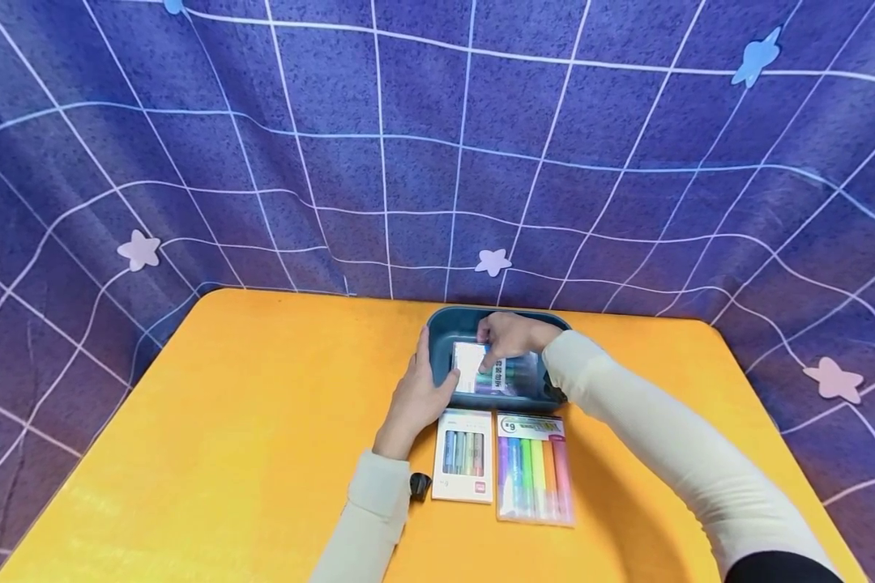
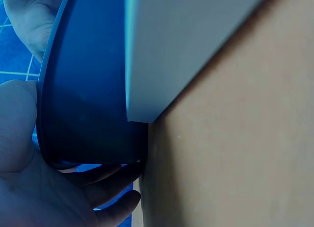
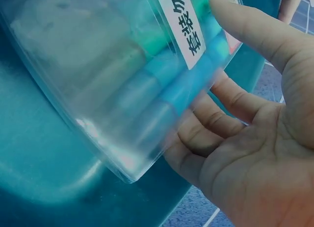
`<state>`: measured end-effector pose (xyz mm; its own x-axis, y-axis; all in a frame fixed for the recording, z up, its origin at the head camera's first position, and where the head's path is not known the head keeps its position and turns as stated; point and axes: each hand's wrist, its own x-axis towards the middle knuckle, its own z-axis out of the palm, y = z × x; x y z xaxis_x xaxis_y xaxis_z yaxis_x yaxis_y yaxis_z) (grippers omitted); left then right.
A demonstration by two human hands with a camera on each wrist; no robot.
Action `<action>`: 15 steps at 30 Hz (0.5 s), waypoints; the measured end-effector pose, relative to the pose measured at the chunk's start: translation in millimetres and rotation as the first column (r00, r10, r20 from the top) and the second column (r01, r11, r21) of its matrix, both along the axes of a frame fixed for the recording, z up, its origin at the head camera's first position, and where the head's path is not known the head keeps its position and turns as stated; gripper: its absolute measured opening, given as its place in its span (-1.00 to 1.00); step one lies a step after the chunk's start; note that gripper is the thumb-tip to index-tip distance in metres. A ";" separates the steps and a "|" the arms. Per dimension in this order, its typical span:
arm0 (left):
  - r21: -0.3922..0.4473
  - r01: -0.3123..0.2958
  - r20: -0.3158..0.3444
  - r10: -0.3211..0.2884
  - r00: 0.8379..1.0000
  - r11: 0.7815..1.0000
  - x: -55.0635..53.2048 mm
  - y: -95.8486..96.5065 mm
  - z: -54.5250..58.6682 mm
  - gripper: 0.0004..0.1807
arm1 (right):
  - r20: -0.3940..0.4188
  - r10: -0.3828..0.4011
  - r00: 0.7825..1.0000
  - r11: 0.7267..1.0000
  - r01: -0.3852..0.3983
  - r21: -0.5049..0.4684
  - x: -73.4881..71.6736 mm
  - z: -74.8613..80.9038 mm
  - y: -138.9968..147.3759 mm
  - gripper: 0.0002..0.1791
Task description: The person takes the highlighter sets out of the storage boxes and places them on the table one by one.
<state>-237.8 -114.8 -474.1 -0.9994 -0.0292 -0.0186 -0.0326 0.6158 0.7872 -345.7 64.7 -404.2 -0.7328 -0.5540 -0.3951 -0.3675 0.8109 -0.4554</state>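
Observation:
A dark teal plastic bin stands near the table's back edge. My left hand holds its left end, thumb at the rim and fingers along the outside, as the left wrist view of the bin wall also shows. Inside the bin, my right hand grips a clear pack of highlighters by its edge, thumb on the front and fingers behind. This pack has a white label with black characters and appears tilted in the right wrist view. Its far side is hidden by my hand.
Before the bin lie a white box of pens with a window and, to its right, a clear pack of rainbow highlighters. The yellow table meets a blue gridded curtain with stars behind.

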 end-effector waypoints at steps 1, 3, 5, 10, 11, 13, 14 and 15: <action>0.000 0.000 -0.003 0.000 1.000 1.000 -0.1 0.1 -0.3 -0.02 | -0.002 -0.002 1.000 1.000 0.002 0.001 0.8 0.9 0.4 -0.49; -0.002 0.001 -0.005 -0.001 1.000 1.000 -0.5 0.4 -0.2 -0.02 | -0.008 -0.002 1.000 1.000 0.002 0.001 2.4 3.1 0.9 -0.49; 0.001 0.002 -0.003 -0.002 1.000 1.000 0.2 0.4 -0.1 -0.02 | -0.009 0.002 1.000 1.000 -0.002 0.002 4.1 5.0 0.8 -0.50; 0.015 0.005 0.003 -0.005 1.000 1.000 1.3 0.3 0.5 -0.02 | 0.000 0.015 1.000 1.000 -0.015 -0.001 6.0 8.9 2.1 -0.63; 0.017 0.004 0.004 -0.004 1.000 1.000 1.2 0.2 0.7 -0.02 | 0.003 0.019 1.000 1.000 -0.019 -0.004 6.4 9.6 2.4 -0.65; 0.020 0.005 0.004 -0.005 1.000 1.000 1.2 -0.1 0.8 -0.02 | 0.009 0.022 1.000 1.000 -0.021 -0.010 7.2 10.6 3.0 -0.67; 0.021 0.004 0.004 -0.004 1.000 1.000 1.2 -0.3 0.7 -0.02 | 0.010 0.023 1.000 1.000 -0.023 -0.014 7.7 10.9 3.2 -0.67; 0.019 0.003 0.004 -0.004 1.000 1.000 1.0 -0.5 0.6 -0.02 | 0.014 0.022 1.000 1.000 -0.022 -0.018 8.2 11.4 3.4 -0.67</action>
<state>-236.8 -115.3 -473.5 -0.9994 -0.0253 -0.0228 -0.0334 0.6007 0.7988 -337.5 68.1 -392.7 -0.7147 -0.5772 -0.3949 -0.3789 0.7942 -0.4750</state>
